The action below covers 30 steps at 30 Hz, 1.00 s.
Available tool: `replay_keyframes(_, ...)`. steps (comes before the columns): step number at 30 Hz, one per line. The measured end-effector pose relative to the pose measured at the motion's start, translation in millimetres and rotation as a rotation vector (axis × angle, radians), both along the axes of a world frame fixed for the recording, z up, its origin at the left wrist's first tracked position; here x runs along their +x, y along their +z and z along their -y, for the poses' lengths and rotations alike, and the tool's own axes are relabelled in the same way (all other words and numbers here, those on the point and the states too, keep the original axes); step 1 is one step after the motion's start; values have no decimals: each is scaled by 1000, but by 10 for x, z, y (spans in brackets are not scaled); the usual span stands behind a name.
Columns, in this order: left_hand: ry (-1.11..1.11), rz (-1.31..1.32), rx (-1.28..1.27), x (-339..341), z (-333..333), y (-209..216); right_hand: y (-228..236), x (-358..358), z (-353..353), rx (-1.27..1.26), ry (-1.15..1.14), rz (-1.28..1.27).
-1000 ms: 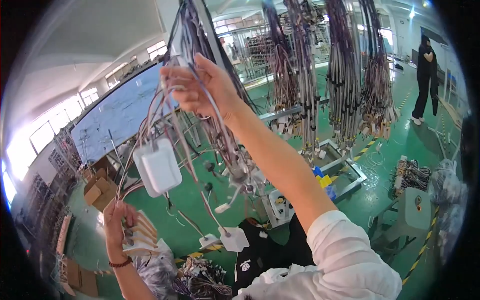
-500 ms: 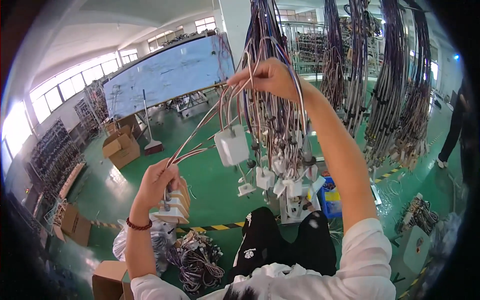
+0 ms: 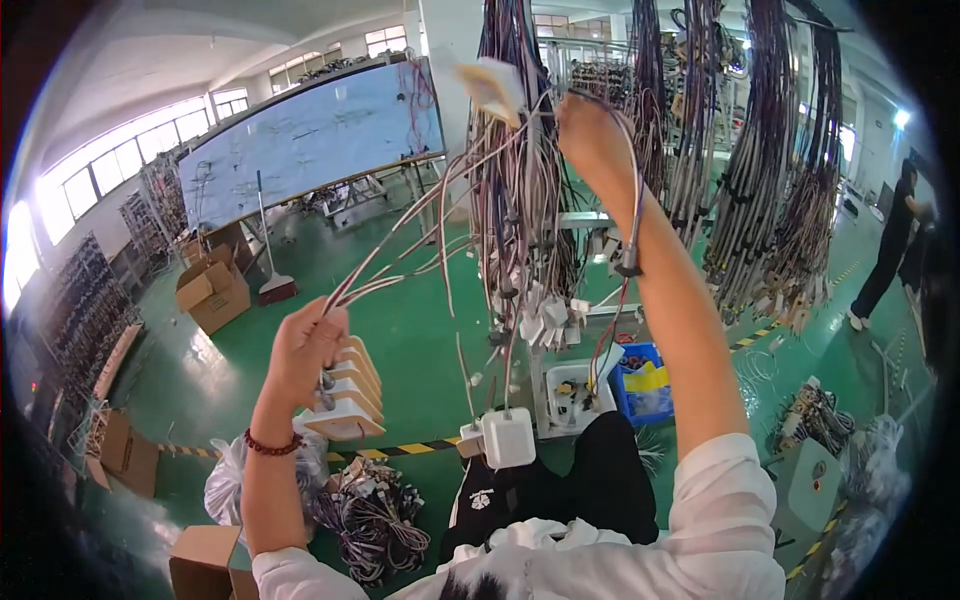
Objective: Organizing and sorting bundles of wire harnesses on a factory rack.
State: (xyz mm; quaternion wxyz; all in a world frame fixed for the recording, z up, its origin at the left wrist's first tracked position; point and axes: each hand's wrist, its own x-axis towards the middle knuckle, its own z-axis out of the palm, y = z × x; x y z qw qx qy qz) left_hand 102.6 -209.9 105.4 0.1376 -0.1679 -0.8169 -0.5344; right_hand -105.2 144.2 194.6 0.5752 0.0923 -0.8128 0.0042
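My left hand [image 3: 308, 362] is closed around a bundle of thin cables. Below its fingers hangs a stack of white square housings [image 3: 347, 402] with tan faces. From that fist, long white and brown cables [image 3: 395, 243] stretch up and right toward my right hand [image 3: 592, 138], raised high and closed on a cable. A blurred white housing with a yellowish face [image 3: 492, 88] is in the air left of it. One dark grey cable [image 3: 637, 205] drapes down along my right forearm. Another white square housing [image 3: 508, 437] dangles on its cable above my lap.
A thick hanging cable bunch [image 3: 515, 200] with white connectors is straight ahead; more bunches [image 3: 770, 180] hang at right. A blue bin [image 3: 643, 405] and a white tray [image 3: 560, 420] of small parts stand below. Coiled cables [image 3: 370, 530] lie on the floor. A person [image 3: 890, 240] stands far right.
My right hand has moved up and slightly right with the cable. One white housing has swung up beside it, and another now hangs over my lap. My left hand keeps its hold.
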Motion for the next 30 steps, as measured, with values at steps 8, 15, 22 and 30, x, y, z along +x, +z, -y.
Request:
replay_keyframes(8,20,-33,46,-20,165,-1,196,628,131,227,-3,796)
replay_keyframes(15,5,-52,20,26,235,48,-116,418,-230,205,666,1144)
replay_keyframes(22,-43,-78,5,87,113,152,-415,518,71,-324,1183,1183)
replay_keyframes(30,-97,-57,90,163,21,131,-516,293,510,-534,1735,970)
